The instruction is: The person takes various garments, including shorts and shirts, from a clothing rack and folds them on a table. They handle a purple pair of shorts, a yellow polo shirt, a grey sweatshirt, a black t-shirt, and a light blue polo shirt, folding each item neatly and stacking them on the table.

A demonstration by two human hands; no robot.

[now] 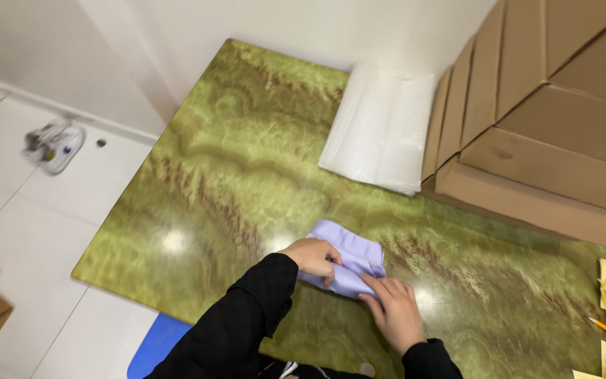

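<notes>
Head view: the folded lilac cloth (348, 263) lies on the glossy green worktop (247, 161). The left hand (313, 256) pinches its near edge; the right hand (394, 312) presses flat on it. On that slick surface the fold may slide or spring open.

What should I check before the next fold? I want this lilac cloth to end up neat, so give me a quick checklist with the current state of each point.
1. Both hands on the cloth: ok. Left hand grips the near-left edge of the lilac cloth; right hand presses its near-right corner.
2. Cloth lies flat on the green marble-patterned table: ok, partly folded.
3. Free surface around the cloth: ok; bare tabletop on all sides.
4. Stack of white bags apart from the cloth: ok.
5. Cardboard boxes apart from the cloth: ok.
6. Edges aligned under the hands: cannot tell, hidden.
</notes>
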